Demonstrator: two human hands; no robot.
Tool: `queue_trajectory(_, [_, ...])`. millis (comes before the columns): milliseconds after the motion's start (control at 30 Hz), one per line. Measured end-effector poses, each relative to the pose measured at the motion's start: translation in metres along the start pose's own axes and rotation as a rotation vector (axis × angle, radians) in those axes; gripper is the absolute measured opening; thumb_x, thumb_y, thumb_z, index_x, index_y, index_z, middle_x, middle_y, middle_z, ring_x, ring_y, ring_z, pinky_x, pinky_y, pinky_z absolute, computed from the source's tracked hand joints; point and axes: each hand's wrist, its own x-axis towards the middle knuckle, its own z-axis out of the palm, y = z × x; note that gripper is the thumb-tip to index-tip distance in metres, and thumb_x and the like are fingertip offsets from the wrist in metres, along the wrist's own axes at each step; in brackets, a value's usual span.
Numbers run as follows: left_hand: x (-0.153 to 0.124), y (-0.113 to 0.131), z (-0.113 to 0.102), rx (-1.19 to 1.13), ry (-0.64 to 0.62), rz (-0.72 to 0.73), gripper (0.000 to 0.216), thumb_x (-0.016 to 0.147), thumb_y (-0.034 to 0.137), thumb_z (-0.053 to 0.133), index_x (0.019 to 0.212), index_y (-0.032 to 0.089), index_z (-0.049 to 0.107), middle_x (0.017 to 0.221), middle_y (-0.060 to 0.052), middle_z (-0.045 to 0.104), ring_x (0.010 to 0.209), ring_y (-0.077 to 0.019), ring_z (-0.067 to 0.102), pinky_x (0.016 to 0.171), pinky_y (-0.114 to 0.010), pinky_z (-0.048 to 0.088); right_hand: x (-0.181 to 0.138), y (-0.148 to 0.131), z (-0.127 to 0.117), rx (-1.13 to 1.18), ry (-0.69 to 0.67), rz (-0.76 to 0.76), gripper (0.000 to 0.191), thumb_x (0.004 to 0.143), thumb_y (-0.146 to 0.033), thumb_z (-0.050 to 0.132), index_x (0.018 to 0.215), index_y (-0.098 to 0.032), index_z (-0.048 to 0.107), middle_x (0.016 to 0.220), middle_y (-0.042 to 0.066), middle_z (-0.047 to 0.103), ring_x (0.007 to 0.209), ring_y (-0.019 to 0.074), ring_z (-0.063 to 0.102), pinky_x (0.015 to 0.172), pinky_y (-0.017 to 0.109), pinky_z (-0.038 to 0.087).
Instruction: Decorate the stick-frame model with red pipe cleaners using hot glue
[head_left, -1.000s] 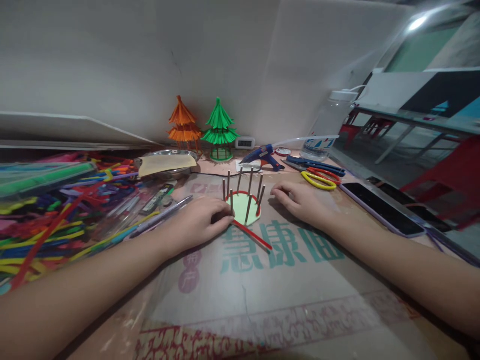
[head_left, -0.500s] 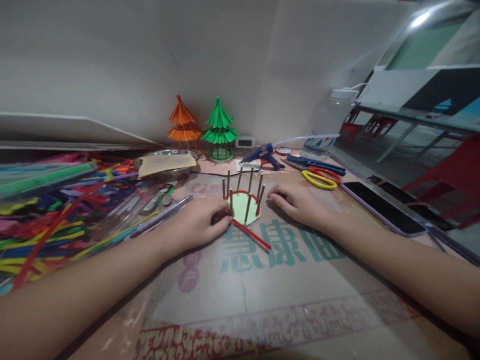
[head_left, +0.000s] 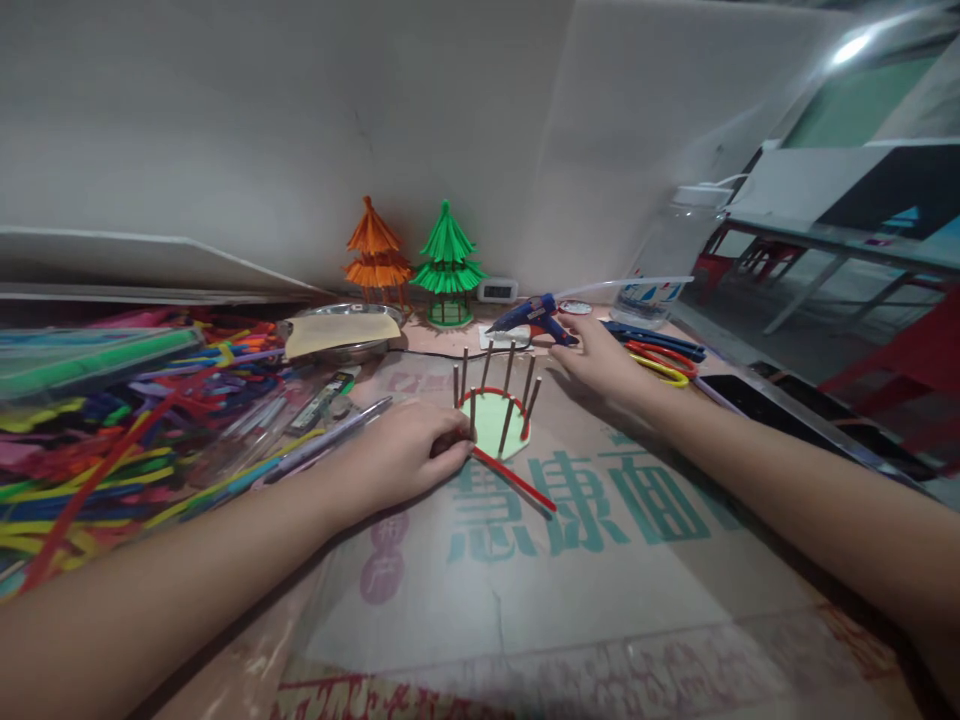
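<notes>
My left hand is closed at the left edge of a pale green base, pinching a red pipe cleaner. The red strip runs round the back of the base's rim, and its loose end points toward me at the lower right. Several thin brown sticks stand upright around the base. My right hand is at the handle of a blue glue gun, fingers apart on either side of it. Whether they press on the handle I cannot tell. The gun lies with its nozzle pointing left.
Behind stand an orange tiered pavilion and a green one. Many coloured pipe cleaners lie left, near a metal bowl. Scissors, a phone and a clear bottle are on the right.
My right hand has moved forward from beside the base to the glue gun's handle. My left hand stays at the base with the red pipe cleaner. The view has shifted slightly.
</notes>
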Motion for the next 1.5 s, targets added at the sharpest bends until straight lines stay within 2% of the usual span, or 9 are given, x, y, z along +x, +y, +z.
queue_trajectory(167, [-0.001, 0.001, -0.001, -0.003, -0.013, -0.010, 0.014, 0.093, 0.026, 0.054, 0.090, 0.020, 0.067, 0.081, -0.001, 0.069, 0.072, -0.0161, 0.060, 0.069, -0.028, 0.040, 0.033, 0.005, 0.005, 0.104, -0.140, 0.118, 0.034, 0.084, -0.039, 0.067, 0.107, -0.015, 0.067, 0.105, 0.014, 0.073, 0.092, 0.0287, 0.067, 0.087, 0.043, 0.051])
queue_trajectory(367, [0.001, 0.002, -0.002, 0.003, 0.007, -0.002, 0.013, 0.092, 0.025, 0.055, 0.088, 0.020, 0.067, 0.079, -0.001, 0.069, 0.072, -0.0166, 0.060, 0.068, -0.028, 0.040, 0.042, 0.005, 0.020, 0.330, -0.061, 0.266, 0.034, 0.075, -0.033, 0.077, 0.102, -0.017, 0.065, 0.087, 0.010, 0.073, 0.077, 0.0223, 0.066, 0.073, 0.036, 0.054])
queue_trajectory(500, [0.001, 0.004, -0.001, 0.027, 0.032, -0.044, 0.012, 0.090, 0.025, 0.057, 0.085, 0.020, 0.067, 0.079, -0.001, 0.070, 0.072, -0.0181, 0.061, 0.068, -0.030, 0.040, 0.045, 0.005, 0.008, 0.332, 0.013, 0.268, 0.030, 0.079, -0.035, 0.074, 0.103, -0.020, 0.064, 0.081, 0.006, 0.071, 0.071, 0.0182, 0.064, 0.069, 0.031, 0.052])
queue_trajectory(700, [-0.002, 0.002, 0.001, 0.045, 0.068, -0.150, 0.015, 0.091, 0.027, 0.055, 0.089, 0.020, 0.068, 0.087, -0.003, 0.073, 0.080, -0.0210, 0.064, 0.073, -0.032, 0.043, 0.004, -0.007, -0.027, 0.227, -0.028, 0.323, 0.040, 0.085, -0.054, 0.062, 0.067, -0.019, 0.063, 0.057, 0.004, 0.062, 0.056, 0.0172, 0.058, 0.057, 0.030, 0.046])
queue_trajectory(767, [-0.002, 0.001, 0.002, 0.046, 0.079, -0.174, 0.015, 0.092, 0.028, 0.055, 0.090, 0.020, 0.068, 0.088, -0.004, 0.073, 0.082, -0.0215, 0.065, 0.074, -0.032, 0.044, -0.020, -0.014, -0.037, 0.258, -0.070, 0.313, 0.041, 0.086, -0.056, 0.061, 0.070, -0.019, 0.067, 0.052, 0.002, 0.058, 0.055, 0.0181, 0.058, 0.059, 0.031, 0.047])
queue_trajectory(900, [-0.002, -0.002, 0.003, 0.050, 0.099, -0.192, 0.015, 0.092, 0.028, 0.055, 0.091, 0.020, 0.068, 0.089, -0.003, 0.074, 0.081, -0.0211, 0.066, 0.071, -0.031, 0.044, -0.057, -0.025, -0.056, 0.384, -0.316, 0.143, 0.037, 0.087, -0.055, 0.058, 0.085, -0.021, 0.072, 0.075, 0.006, 0.072, 0.069, 0.0217, 0.067, 0.068, 0.035, 0.054])
queue_trajectory(1033, [-0.002, -0.003, 0.002, 0.055, 0.088, -0.170, 0.016, 0.093, 0.028, 0.055, 0.091, 0.019, 0.068, 0.088, -0.003, 0.074, 0.081, -0.0210, 0.066, 0.070, -0.031, 0.044, -0.072, -0.032, -0.065, 0.322, -0.566, 0.141, 0.036, 0.077, -0.057, 0.066, 0.090, -0.024, 0.074, 0.088, 0.007, 0.075, 0.077, 0.0276, 0.070, 0.071, 0.041, 0.058])
queue_trajectory(1167, [-0.001, -0.003, 0.001, 0.052, 0.073, -0.171, 0.018, 0.094, 0.029, 0.054, 0.092, 0.018, 0.068, 0.091, -0.005, 0.074, 0.081, -0.0208, 0.067, 0.069, -0.030, 0.045, -0.074, -0.045, -0.063, 0.236, -0.541, 0.115, 0.036, 0.070, -0.058, 0.071, 0.081, -0.024, 0.071, 0.078, 0.007, 0.070, 0.075, 0.0286, 0.067, 0.066, 0.041, 0.056])
queue_trajectory(1500, [-0.004, 0.002, 0.000, 0.063, 0.087, -0.094, 0.020, 0.095, 0.029, 0.054, 0.095, 0.019, 0.070, 0.092, -0.005, 0.075, 0.086, -0.0215, 0.068, 0.080, -0.032, 0.049, -0.068, -0.070, -0.069, 0.230, -0.653, 0.070, 0.036, 0.075, -0.055, 0.070, 0.086, -0.021, 0.073, 0.077, 0.007, 0.071, 0.068, 0.0247, 0.065, 0.056, 0.033, 0.048])
